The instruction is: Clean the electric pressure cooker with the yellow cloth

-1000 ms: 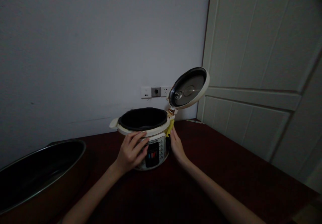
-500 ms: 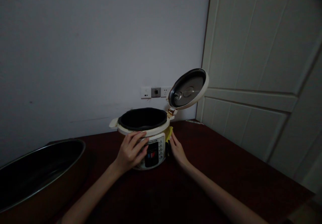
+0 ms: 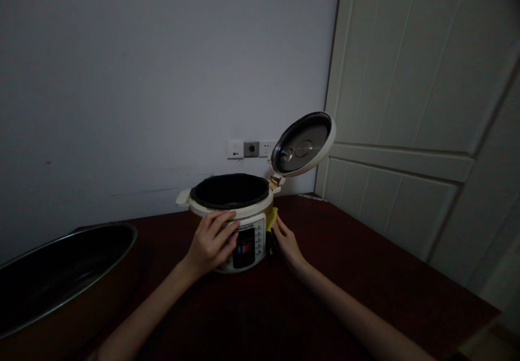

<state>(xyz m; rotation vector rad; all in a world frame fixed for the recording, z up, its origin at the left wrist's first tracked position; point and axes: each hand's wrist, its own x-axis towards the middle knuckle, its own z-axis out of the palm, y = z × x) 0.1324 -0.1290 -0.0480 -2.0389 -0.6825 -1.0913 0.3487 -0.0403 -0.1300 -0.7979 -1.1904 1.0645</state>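
An electric pressure cooker (image 3: 264, 215), white and gold with a black panel on its front, stands with its lid (image 3: 304, 144) swung up to the right. Its dark inner pot (image 3: 229, 190) is visible from above. My left hand (image 3: 211, 242) lies against the cooker's front left, its fingers spread over the edge of the panel. At the cooker's right side, my right hand (image 3: 286, 242) presses a yellow cloth (image 3: 274, 216) against the body. Something dark shows below the cloth; its kind is unclear. My right fingertips are partly hidden.
A large brown pan (image 3: 101, 285) with a dark inside stands at the left on the dark red table (image 3: 365, 263). Wall sockets (image 3: 252, 149) sit behind the cooker. A white panelled door (image 3: 398, 150) rises at the right.
Little differs. The view has shifted very slightly, and my right hand has moved a touch with the yellow cloth at the cooker's side. My left hand stays in place.
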